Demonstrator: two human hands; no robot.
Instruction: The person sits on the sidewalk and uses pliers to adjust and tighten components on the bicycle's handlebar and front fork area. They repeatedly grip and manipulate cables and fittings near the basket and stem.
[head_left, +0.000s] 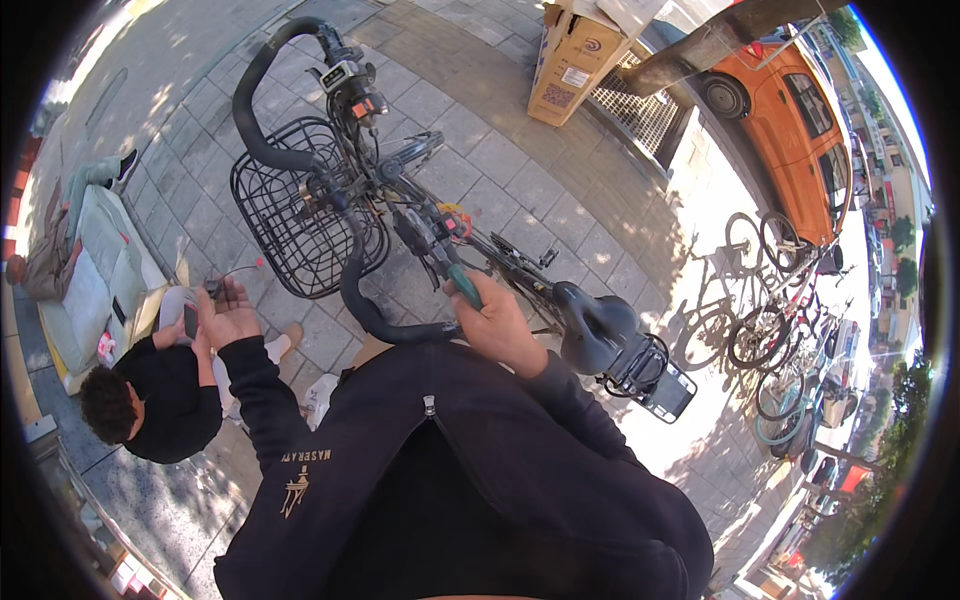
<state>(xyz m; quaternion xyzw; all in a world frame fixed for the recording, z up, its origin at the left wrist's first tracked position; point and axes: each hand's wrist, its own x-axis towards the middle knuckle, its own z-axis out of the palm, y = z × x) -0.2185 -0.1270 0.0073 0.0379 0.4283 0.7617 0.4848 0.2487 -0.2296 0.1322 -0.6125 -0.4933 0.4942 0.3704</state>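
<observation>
My right hand (497, 320) is closed round a hand tool with a dark green handle (464, 286), held over the bicycle frame; its kind is not plain from here. The tool's far end points at the black parts below the handlebar (356, 262), where a bit of orange wire (455, 220) shows. My left hand (230, 314) is raised off to the left, palm up, fingers apart and slightly curled. A small dark thing lies by its fingertips; whether the hand touches it I cannot tell. The bicycle has a black wire basket (268, 215) and a black saddle (595, 328).
At left a person in black (172, 405) sits low beside a pale padded seat (100, 290), holding a phone. A cardboard box (565, 75) stands at a tree trunk (720, 45). An orange car (775, 130) and several parked bicycles (765, 335) are at right, on the paving.
</observation>
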